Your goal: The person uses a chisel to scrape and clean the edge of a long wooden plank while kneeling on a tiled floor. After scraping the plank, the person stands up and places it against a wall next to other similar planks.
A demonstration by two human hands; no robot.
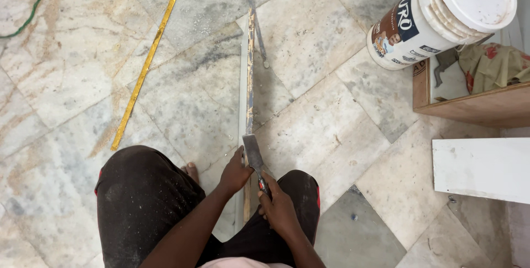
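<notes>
A long narrow strip [249,74], wood-coloured with grey patches, stands on edge on the marble floor and runs away from me. My left hand [234,173] grips its near end, steadying it. My right hand [279,204] is closed around the handle of a flat-bladed scraper [253,154], whose metal blade lies against the strip just beyond my left fingers. I am crouched, with both knees in dark trousers [143,196] on either side of the strip.
A yellow strip [147,63] lies on the floor to the left. A thin metal rod [255,25] lies beside the worked strip. A white plastic bucket [441,14] leans at upper right against a wooden box [475,108]. A white board [480,168] lies at right. A green cord [30,11] curves at far left.
</notes>
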